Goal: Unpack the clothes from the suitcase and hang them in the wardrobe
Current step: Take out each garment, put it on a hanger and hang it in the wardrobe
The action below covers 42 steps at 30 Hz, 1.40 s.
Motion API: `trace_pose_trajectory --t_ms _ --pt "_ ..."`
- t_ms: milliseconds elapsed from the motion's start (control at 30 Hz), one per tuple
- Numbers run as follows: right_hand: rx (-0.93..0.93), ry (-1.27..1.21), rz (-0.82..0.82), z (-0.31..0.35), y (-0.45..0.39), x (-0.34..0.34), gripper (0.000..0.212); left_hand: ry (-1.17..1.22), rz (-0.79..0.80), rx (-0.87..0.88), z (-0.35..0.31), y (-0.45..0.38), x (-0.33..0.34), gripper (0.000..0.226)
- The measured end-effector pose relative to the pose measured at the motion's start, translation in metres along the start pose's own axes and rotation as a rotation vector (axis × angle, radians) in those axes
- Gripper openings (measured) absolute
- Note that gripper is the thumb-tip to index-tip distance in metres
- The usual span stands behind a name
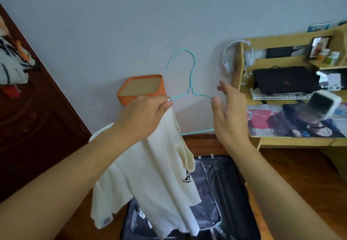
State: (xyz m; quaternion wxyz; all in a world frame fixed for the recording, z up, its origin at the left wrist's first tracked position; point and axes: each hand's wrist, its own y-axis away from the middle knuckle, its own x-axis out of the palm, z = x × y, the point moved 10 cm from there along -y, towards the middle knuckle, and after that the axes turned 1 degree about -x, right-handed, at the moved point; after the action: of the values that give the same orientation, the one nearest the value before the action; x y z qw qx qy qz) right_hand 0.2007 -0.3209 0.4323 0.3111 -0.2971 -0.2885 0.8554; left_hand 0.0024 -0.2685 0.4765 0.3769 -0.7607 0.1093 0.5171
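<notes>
Your left hand (148, 112) pinches the soft, light shirt (159, 174) onto the thin hanger (190, 82) (it looks slip-prone), so your spread right hand (228, 112) should take its bare shoulder.

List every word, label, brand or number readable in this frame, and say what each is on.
No text can be read for certain.
Cream shirt: small black chest print, too blurred to read.
Shirt hem: small label, marks illegible.
Black laptop: reddish logo, too small to read.
Keyboard: key legends too small.
Desk mat: a picture, no legible words.
</notes>
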Motion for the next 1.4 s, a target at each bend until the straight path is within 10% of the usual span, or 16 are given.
trace_pose_trajectory --t_ms 267,500,633,767,1133,1400 --pt "-0.085 -0.14 0.402 0.026 -0.007 0.075 0.027 -0.103 -0.16 0.108 -0.023 0.001 -0.006 0.038" --pt "-0.044 -0.219 -0.206 0.023 0.043 0.033 0.006 -0.123 -0.273 0.053 -0.022 -0.008 -0.018 0.029" --pt "0.259 -0.131 0.232 -0.042 0.116 0.096 0.033 -0.128 -0.311 0.005 -0.001 -0.01 -0.029 0.035" --pt "0.184 0.019 0.513 -0.077 0.15 0.127 0.04 -0.047 -0.351 -0.061 0.031 -0.013 -0.039 0.027" --pt "1.017 -0.863 0.588 -0.11 0.144 0.142 0.025 0.114 -0.338 -0.039 0.062 -0.006 -0.035 0.043" --pt "0.641 -0.629 0.539 -0.052 0.114 0.173 0.012 0.116 -0.349 -0.052 0.043 -0.01 -0.038 0.034"
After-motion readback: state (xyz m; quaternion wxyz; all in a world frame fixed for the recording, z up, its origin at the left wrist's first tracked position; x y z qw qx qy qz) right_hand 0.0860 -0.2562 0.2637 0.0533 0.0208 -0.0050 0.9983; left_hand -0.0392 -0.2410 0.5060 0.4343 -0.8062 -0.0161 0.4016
